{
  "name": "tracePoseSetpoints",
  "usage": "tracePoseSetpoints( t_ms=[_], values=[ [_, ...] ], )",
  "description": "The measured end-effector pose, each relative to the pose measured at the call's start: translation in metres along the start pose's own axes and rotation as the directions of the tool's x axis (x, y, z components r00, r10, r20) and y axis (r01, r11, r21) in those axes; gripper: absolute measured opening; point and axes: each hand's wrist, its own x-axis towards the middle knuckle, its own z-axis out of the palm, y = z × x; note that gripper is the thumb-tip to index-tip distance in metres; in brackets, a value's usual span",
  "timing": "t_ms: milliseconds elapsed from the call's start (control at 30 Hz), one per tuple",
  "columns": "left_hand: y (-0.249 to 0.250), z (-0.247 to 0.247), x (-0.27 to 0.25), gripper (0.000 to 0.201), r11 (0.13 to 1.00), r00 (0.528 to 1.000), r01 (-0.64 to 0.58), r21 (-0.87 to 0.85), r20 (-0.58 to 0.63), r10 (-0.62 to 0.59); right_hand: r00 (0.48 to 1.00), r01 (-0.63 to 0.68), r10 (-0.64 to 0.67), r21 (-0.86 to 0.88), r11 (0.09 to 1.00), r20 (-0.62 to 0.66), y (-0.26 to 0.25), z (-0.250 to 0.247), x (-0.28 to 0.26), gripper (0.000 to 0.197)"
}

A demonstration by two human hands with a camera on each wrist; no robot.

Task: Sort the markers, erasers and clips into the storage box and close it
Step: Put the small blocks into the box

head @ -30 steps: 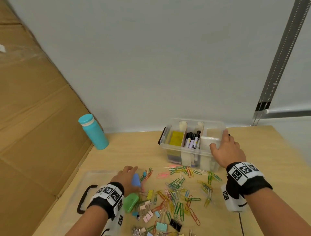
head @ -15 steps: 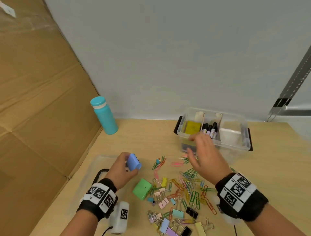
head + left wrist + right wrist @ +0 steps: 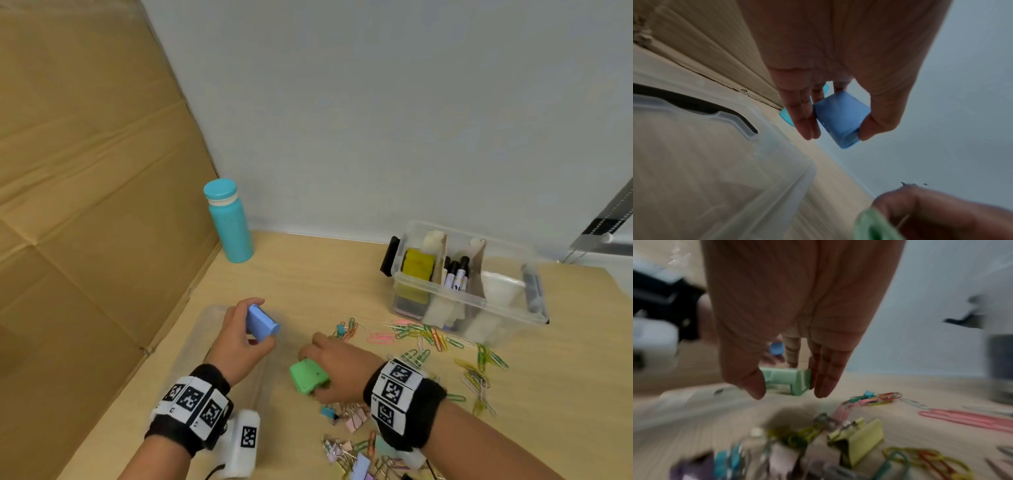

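green block eraser (image 3: pixel 308 376) pinched in right hand (image 3: pixel 337 371), blue block eraser (image 3: pixel 261 323) in left hand (image 3: pixel 239 342); could snag scattered coloured paper clips (image 3: pixel 428 337), slip.

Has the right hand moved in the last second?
Yes. The right hand has left the storage box rim and come back toward the person, over the clips, and now grips the green eraser on the table.

We see a wooden worktop (image 3: pixel 308 284). On it sit a teal bottle (image 3: pixel 228 226), a clear box (image 3: pixel 466 277), a clear lid (image 3: pixel 219 346), and lots of colored clips (image 3: pixel 428 337).
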Motion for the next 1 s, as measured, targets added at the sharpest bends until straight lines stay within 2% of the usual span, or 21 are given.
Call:
tracePoseSetpoints(
  t_ms=[100, 233, 300, 400, 433, 467, 500, 567, 667, 767, 900, 1000],
  values=[
    [-0.001, 0.003, 0.003, 0.055, 1.000, 1.000, -0.004, -0.008, 0.014, 0.004, 0.979, -0.075, 0.123, 0.272, 0.959, -0.165, 0.016, -0.020, -0.023, 0.054],
    [0.008, 0.016, 0.005, 0.054, 1.000, 0.999, -0.020, -0.020, 0.032, 0.020, 0.893, -0.088, 0.283, 0.479, 0.873, -0.350, 0.036, -0.059, -0.070, 0.046],
    [0.016, 0.024, 0.005, 0.054, 0.999, 0.999, -0.032, -0.022, 0.011, 0.032, 0.809, -0.076, 0.393, 0.586, 0.807, -0.437, 0.047, -0.083, -0.091, 0.034],
    [0.026, 0.035, 0.007, 0.054, 0.999, 0.999, -0.048, -0.026, 0.020, 0.048, 0.629, -0.164, 0.508, 0.537, 0.827, -0.589, 0.073, -0.118, -0.104, 0.024],
    [0.029, 0.038, 0.008, 0.054, 0.998, 0.998, -0.056, -0.027, 0.023, 0.057, 0.597, -0.230, 0.513, 0.481, 0.846, -0.617, 0.082, -0.129, -0.103, 0.025],
    [0.032, 0.041, 0.009, 0.054, 0.997, 0.998, -0.064, -0.032, 0.020, 0.065, 0.589, -0.315, 0.513, 0.407, 0.857, -0.624, 0.090, -0.139, -0.100, 0.029],
    [0.034, 0.042, 0.009, 0.054, 0.997, 0.997, -0.070, -0.039, 0.012, 0.071, 0.606, -0.398, 0.515, 0.330, 0.856, -0.606, 0.099, -0.147, -0.096, 0.033],
    [0.037, 0.044, 0.009, 0.054, 0.996, 0.997, -0.075, -0.052, -0.005, 0.075, 0.679, -0.514, 0.531, 0.188, 0.837, -0.506, 0.114, -0.158, -0.082, 0.037],
    [0.040, 0.041, 0.008, 0.053, 0.996, 0.998, -0.066, -0.060, -0.007, 0.066, 0.751, -0.569, 0.563, 0.096, 0.817, -0.344, 0.123, -0.167, -0.060, 0.035],
    [0.043, 0.035, 0.005, 0.053, 0.997, 0.999, -0.051, -0.051, 0.006, 0.052, 0.780, -0.610, 0.592, -0.039, 0.791, -0.204, 0.128, -0.172, -0.041, 0.030],
    [0.037, 0.028, -0.001, 0.053, 0.999, 1.000, -0.025, -0.030, 0.003, 0.025, 0.768, -0.622, 0.640, -0.210, 0.754, 0.021, 0.128, -0.173, -0.018, 0.036],
    [0.034, 0.026, -0.007, 0.054, 1.000, 1.000, -0.009, -0.026, 0.009, 0.009, 0.787, -0.572, 0.613, -0.290, 0.767, 0.068, 0.142, -0.169, -0.009, 0.033]
  ],
)
